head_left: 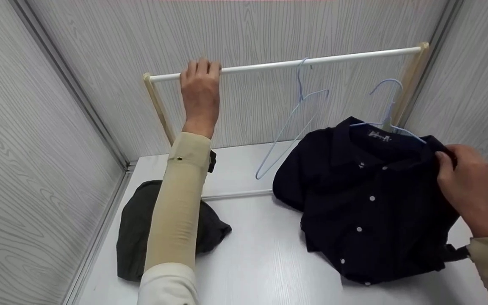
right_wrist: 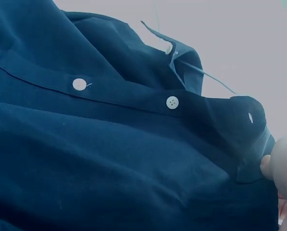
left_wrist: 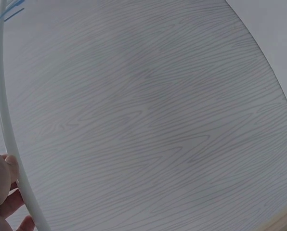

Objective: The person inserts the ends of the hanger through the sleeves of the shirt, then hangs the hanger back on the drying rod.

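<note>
My left hand grips the white rail of a clothes rack near its left end. In the left wrist view, its fingers curl round the rail. With thumb and fingers, my right hand pinches a dark navy shirt at the shoulder on the right. White buttons run down the shirt front, and the right wrist view shows the collar up close. A light blue wire hanger sits inside the shirt's neck, its hook standing free below the rail.
Another blue wire hanger hangs from the rail, left of the shirt. A dark green folded garment lies on the white table, partly behind my left forearm. Wooden posts carry the rail; wood-grain panels enclose the table.
</note>
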Demonstrator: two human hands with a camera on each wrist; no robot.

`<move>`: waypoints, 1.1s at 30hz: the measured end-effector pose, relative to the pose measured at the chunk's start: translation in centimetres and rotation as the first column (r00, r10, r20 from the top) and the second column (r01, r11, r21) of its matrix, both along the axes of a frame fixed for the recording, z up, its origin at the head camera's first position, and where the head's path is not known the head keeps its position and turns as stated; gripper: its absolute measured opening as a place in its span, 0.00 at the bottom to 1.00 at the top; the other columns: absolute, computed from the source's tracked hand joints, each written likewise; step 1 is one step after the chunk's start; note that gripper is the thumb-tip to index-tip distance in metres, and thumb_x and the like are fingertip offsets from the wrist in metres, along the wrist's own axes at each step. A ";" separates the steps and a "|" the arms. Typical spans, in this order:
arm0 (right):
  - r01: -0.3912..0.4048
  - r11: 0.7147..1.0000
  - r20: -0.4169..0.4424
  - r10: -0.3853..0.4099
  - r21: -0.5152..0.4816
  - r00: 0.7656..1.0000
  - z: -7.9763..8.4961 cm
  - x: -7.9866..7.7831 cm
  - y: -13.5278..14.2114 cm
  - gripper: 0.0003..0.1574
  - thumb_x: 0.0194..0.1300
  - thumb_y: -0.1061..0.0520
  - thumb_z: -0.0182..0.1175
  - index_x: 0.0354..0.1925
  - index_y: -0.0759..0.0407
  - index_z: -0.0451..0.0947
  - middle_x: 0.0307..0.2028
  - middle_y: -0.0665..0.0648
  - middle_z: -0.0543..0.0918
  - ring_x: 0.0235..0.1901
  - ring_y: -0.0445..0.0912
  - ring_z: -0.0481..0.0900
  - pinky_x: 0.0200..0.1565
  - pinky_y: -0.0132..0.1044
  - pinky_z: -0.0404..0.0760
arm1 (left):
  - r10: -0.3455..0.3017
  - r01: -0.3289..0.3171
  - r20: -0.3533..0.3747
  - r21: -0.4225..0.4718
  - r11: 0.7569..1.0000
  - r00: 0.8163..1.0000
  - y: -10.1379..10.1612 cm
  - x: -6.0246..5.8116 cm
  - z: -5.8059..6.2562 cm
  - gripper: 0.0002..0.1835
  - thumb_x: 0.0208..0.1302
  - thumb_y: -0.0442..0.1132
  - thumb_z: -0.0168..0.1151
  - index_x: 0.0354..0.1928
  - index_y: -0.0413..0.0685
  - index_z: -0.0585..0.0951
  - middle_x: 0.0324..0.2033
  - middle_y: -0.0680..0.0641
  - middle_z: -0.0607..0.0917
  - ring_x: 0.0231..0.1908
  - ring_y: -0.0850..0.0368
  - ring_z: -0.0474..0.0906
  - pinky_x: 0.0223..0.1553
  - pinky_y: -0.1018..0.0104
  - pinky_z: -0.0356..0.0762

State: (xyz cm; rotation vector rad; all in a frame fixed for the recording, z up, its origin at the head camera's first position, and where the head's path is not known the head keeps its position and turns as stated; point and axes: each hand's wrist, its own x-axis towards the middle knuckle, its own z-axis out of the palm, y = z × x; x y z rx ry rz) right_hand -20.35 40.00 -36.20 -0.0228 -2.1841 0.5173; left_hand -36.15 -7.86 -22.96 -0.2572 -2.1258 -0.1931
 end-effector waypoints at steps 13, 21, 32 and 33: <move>0.070 0.994 0.016 -0.068 -0.083 0.998 3.0 -1.4 -0.2 0.19 0.73 0.59 0.53 0.45 0.79 0.77 0.39 0.79 0.79 0.40 0.70 0.75 0.45 0.59 0.67 | 0.012 -0.012 0.015 0.012 1.000 1.000 -0.1 0.3 0.0 0.10 0.73 0.33 0.53 0.48 0.44 0.84 0.44 0.44 0.83 0.49 0.46 0.77 0.53 0.53 0.74; 0.102 0.991 -0.002 -0.103 -0.088 0.995 4.3 -1.8 0.3 0.21 0.73 0.58 0.52 0.46 0.79 0.77 0.40 0.79 0.79 0.41 0.71 0.74 0.47 0.60 0.66 | 0.016 -0.015 -0.004 0.003 1.000 1.000 -0.1 0.2 0.0 0.09 0.72 0.32 0.53 0.46 0.44 0.83 0.42 0.44 0.82 0.48 0.45 0.77 0.52 0.53 0.73; 0.146 0.986 0.032 -0.144 -0.076 0.989 5.9 -3.0 0.9 0.24 0.74 0.56 0.50 0.46 0.80 0.75 0.42 0.80 0.78 0.45 0.73 0.73 0.51 0.61 0.67 | 0.035 -0.036 -0.008 -0.010 0.999 0.999 0.2 0.1 -0.1 0.10 0.73 0.32 0.52 0.47 0.43 0.83 0.42 0.43 0.82 0.48 0.45 0.76 0.51 0.54 0.73; 0.148 0.986 0.041 -0.145 -0.081 0.989 6.0 -3.2 1.0 0.24 0.74 0.55 0.50 0.46 0.80 0.75 0.43 0.80 0.78 0.46 0.73 0.73 0.52 0.61 0.67 | 0.038 -0.038 -0.005 -0.010 0.999 0.999 0.3 0.1 -0.1 0.10 0.73 0.32 0.52 0.47 0.43 0.82 0.43 0.43 0.82 0.48 0.45 0.76 0.52 0.54 0.73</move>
